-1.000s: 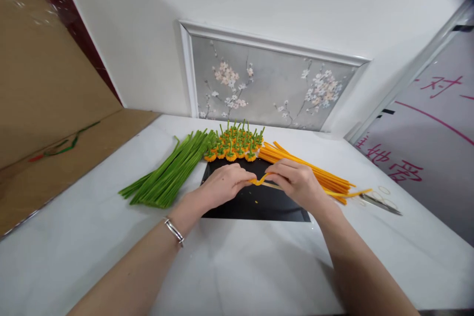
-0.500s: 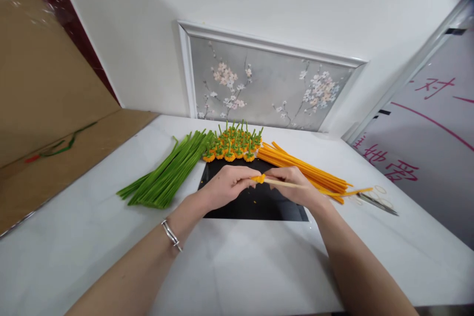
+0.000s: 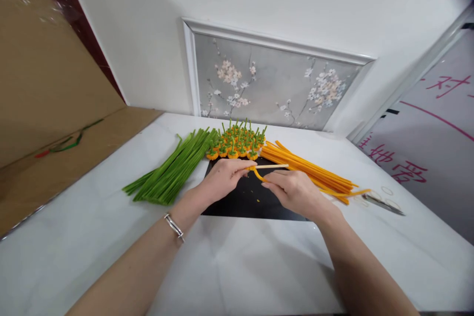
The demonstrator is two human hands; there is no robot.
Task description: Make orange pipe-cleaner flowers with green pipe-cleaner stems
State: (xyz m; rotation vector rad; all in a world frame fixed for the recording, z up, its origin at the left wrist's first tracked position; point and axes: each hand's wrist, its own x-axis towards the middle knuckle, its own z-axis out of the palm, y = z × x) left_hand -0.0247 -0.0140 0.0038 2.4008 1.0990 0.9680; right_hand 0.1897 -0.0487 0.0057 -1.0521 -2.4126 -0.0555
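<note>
Above the black mat [image 3: 237, 202], my left hand [image 3: 222, 180] pinches one end of a pale stick [image 3: 274, 166] at its orange coil [image 3: 252, 168], while my right hand [image 3: 296, 192], fingers curled in, grips the orange stem [image 3: 258, 176] that bends down from it. The stem looks light, fuzzy and pliable, likely best held close to the coil; the smooth, straight stick seems stiff but thin enough to snap. Fuzzy green stems [image 3: 176, 168] fan out beside the mat's left edge, and ribbed pumpkins [image 3: 233, 154] crowd its far edge.
</note>
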